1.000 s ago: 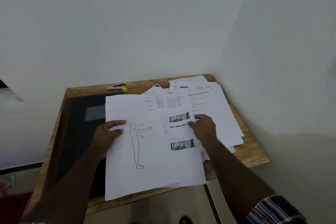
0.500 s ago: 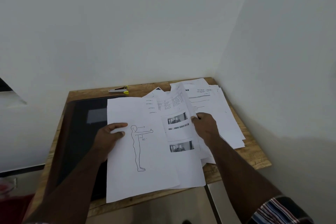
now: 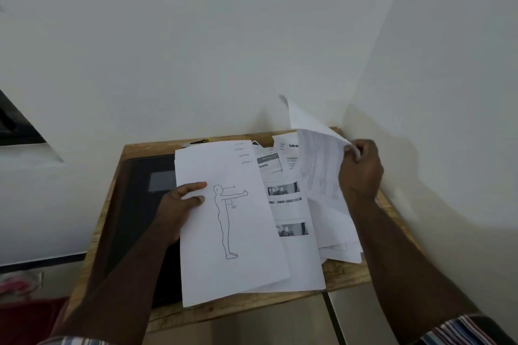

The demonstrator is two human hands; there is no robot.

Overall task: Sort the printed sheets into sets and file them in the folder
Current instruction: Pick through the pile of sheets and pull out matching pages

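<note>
Right hand (image 3: 361, 173) pinching lifted sheet (image 3: 316, 159) over scattered pile (image 3: 286, 204), left hand (image 3: 179, 204) gripping figure-drawing sheet (image 3: 232, 221), black folder (image 3: 140, 204) beneath, stapler (image 3: 196, 142) at table (image 3: 344, 274) back edge, walls close behind and right

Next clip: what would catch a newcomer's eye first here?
The sheet with the standing-figure drawing, front and centre, held at its left edge by the left hand. To the right, the right hand pinches a lifted printed sheet above the loose pile on the wooden table.

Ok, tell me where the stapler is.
Head view: the stapler lies at the wooden table's far edge by the wall, just beyond the figure-drawing sheet.
</note>
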